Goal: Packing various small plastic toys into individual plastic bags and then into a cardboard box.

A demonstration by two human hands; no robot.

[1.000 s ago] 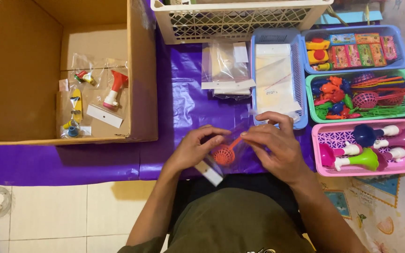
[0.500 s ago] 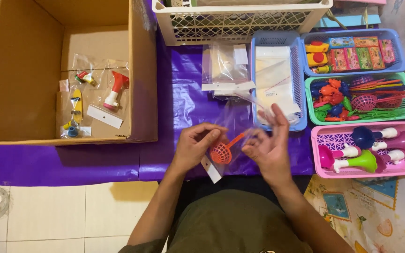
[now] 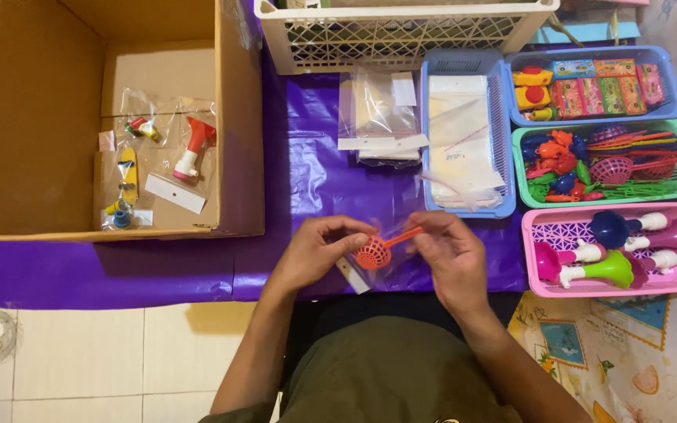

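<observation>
Fingers of both hands pinch a clear bag (image 3: 401, 254), barely visible, around an orange net scoop (image 3: 375, 252).

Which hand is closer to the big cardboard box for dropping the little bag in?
Probably the left hand: it holds the clear plastic bag with the orange scoop toy on the side nearer the brown cardboard box. The right hand pinches the handle end, farther away.
</observation>
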